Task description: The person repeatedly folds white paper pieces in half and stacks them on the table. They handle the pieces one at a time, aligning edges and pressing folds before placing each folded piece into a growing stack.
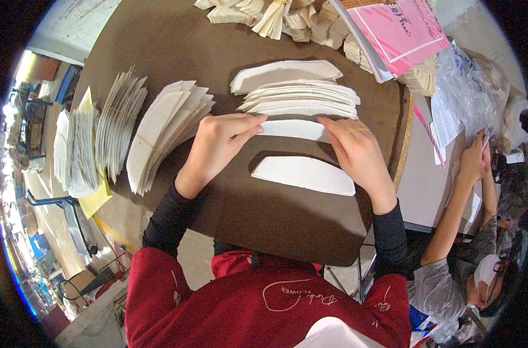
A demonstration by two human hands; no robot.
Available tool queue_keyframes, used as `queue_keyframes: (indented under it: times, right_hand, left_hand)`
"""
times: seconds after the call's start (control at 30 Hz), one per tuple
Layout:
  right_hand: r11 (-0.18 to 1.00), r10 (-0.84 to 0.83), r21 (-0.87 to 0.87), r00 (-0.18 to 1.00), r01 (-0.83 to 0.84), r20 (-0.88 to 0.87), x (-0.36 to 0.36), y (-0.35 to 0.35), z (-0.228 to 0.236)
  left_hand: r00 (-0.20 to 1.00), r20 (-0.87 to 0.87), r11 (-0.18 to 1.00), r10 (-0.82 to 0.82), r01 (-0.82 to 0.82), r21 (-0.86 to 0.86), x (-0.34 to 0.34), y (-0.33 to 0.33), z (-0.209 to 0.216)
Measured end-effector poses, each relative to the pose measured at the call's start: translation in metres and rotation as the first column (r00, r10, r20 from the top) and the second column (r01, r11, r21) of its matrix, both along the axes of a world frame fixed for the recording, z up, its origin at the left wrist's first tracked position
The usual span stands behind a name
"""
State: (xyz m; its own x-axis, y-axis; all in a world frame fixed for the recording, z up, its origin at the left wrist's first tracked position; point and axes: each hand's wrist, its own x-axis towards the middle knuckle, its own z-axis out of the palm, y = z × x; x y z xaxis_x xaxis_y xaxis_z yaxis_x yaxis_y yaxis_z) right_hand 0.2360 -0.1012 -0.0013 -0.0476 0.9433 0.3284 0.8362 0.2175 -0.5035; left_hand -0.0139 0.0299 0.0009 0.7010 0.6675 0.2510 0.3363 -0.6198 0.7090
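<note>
My left hand (220, 142) pinches the left end of a curved white piece (296, 129), paper or stiff cloth. At its other end my right hand (356, 148) holds it with bent fingers; a thin rubber band lies across that hand. Just beyond is a fanned stack of similar white pieces (301, 95), its edges overlapping. Behind the stack rests another curved white piece (284, 74). Nearer to me, a single curved white piece (304, 174) lies flat on the brown table (235, 214).
Banded bundles of white pieces (165, 136) stand left, a yellow sheet (95, 200) beneath some. Cream bundles (275, 17) line the far edge beside a pink-covered booklet (397, 32). On the right are clear plastic bags (464, 87) and a co-worker's hands (475, 156) at another table.
</note>
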Motion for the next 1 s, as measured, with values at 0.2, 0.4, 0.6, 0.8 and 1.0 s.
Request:
queue_keyframes:
  times: [0.2,0.4,0.6,0.8,1.0]
  right_hand:
    - [0.999,0.031,0.037,1.000,-0.031,-0.004,0.004,-0.003,0.001]
    - [0.994,-0.097,-0.070,0.974,0.084,-0.203,0.008,-0.011,0.007]
    - [0.963,-0.270,-0.185,0.734,0.197,-0.623,0.008,-0.057,0.022]
    - [0.868,-0.489,-0.348,0.727,0.354,-0.482,-0.017,-0.084,0.005]
    - [0.900,-0.431,-0.224,0.847,0.375,-0.313,-0.023,-0.089,0.006]
  left_hand:
    - [1.000,0.019,0.999,-0.021,0.022,-0.042,-0.002,0.000,-0.001]
    - [0.999,0.045,0.998,0.020,-0.017,-0.058,-0.001,-0.005,0.013]
    - [0.997,0.050,0.819,-0.057,0.075,-0.569,-0.007,-0.009,0.029]
    - [0.978,-0.053,0.788,-0.201,0.129,-0.602,-0.001,-0.010,0.019]
    - [0.961,-0.097,0.782,-0.259,0.149,-0.605,-0.003,-0.010,0.018]
